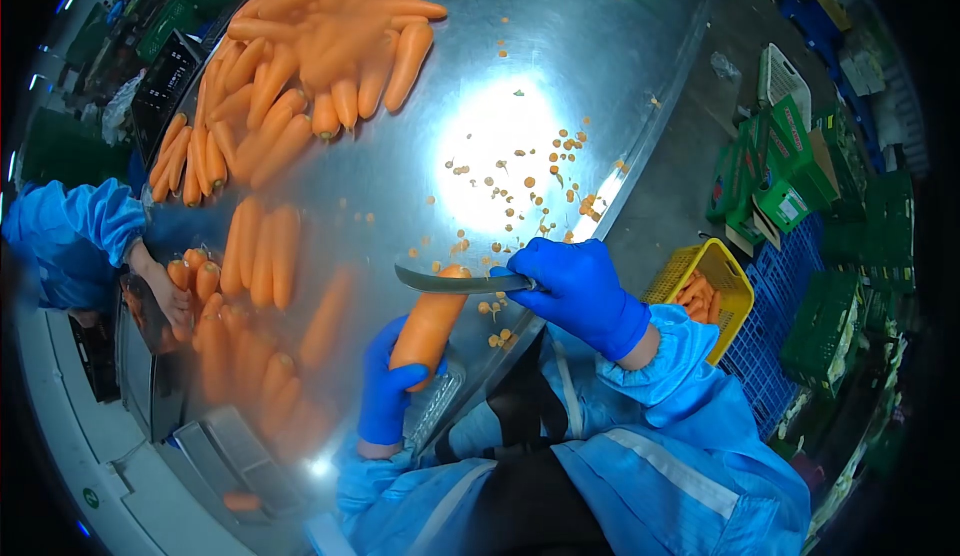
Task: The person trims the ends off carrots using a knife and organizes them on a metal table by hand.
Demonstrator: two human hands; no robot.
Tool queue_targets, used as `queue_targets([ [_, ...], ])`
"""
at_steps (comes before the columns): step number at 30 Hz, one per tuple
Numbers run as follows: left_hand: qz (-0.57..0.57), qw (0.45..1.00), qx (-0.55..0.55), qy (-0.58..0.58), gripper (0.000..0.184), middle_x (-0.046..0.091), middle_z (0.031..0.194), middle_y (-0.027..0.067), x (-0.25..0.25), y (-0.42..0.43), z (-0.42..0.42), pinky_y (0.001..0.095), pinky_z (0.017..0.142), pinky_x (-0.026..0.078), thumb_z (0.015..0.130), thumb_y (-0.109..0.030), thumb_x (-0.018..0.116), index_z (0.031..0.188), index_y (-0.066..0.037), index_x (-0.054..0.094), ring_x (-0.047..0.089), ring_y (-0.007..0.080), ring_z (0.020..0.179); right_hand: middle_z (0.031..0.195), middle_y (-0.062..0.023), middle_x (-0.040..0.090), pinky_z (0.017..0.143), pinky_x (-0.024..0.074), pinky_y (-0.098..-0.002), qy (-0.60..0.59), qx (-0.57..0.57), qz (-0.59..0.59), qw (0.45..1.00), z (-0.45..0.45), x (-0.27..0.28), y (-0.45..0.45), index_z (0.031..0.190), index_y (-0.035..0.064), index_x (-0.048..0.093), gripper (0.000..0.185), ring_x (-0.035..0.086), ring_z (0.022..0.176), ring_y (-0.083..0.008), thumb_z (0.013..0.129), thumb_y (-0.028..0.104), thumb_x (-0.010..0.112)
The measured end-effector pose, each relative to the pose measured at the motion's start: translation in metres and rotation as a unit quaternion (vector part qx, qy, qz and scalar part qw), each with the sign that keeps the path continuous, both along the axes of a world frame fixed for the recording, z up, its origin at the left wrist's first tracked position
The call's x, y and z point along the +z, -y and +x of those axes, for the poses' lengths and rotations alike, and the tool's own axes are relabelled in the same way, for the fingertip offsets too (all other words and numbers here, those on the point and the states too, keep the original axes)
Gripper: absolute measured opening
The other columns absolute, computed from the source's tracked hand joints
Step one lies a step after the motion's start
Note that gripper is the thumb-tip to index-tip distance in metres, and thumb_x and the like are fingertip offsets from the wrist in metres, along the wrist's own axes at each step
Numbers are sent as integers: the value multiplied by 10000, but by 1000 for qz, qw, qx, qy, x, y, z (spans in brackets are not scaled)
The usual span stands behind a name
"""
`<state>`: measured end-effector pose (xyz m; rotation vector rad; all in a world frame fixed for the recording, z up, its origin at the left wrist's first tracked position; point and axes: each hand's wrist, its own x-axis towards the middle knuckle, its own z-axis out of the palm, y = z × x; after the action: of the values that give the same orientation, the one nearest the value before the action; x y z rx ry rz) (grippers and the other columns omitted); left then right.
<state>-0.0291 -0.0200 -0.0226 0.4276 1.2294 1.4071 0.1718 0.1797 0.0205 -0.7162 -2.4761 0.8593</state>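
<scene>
The large carrot point(428, 331) was held slantwise above the near edge of the steel table point(590, 26), its upper end towards the far side. The left hand point(385, 381), gloved in blue, was wrapped around its lower part, thumb across the front and the other fingers mostly hidden behind. The right hand point(580, 291), also gloved, had its fingers closed around the handle of 1 curved knife point(450, 282), whose blade crossed the carrot near its upper end. Whether the edge had bitten in could not be told.

The step in hand looked like a cut at that end. The next move seemed to call for a steady left grip, with the fingers kept low and clear of the blade, and a short, controlled stroke from the right.

Just beyond the knife, small round carrot trimmings point(530, 183) lay scattered over the table. Farther off, to the left, was a big heap of carrots point(300, 36), with a blurred row of carrots point(262, 261) nearer. Beside these, at the left, a co-worker's bare hand point(172, 301) reached to more carrots. On the right, below the table's edge, 1 yellow basket point(738, 308) held orange pieces.
</scene>
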Motion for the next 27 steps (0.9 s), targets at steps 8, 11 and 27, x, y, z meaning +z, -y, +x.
queue_targets([
  [8,-35,994,78,-71,777,666,988,148,25,16,7,335,769,535,616,-335,827,1238,50,564,655,225,862,973,-86,726,572,510,-253,-30,-133,-521,843,-1,-37,15,1194,51,644,366,689,699,-140,878,224,713],
  [11,-36,968,120,-215,658,635,1129,152,31,-12,22,331,834,522,721,-187,791,1288,32,538,636,226,972,814,-62,697,508,476,-224,-183,-117,-598,771,-30,-10,42,1172,3,625,395,655,623,-124,874,241,727],
  [27,58,945,176,-269,278,664,1088,128,10,-58,54,342,863,494,950,-144,537,1117,16,693,633,212,962,1139,-209,653,492,410,-185,-380,-132,-596,695,-41,-15,52,1462,-47,331,716,406,477,-18,900,304,602],
])
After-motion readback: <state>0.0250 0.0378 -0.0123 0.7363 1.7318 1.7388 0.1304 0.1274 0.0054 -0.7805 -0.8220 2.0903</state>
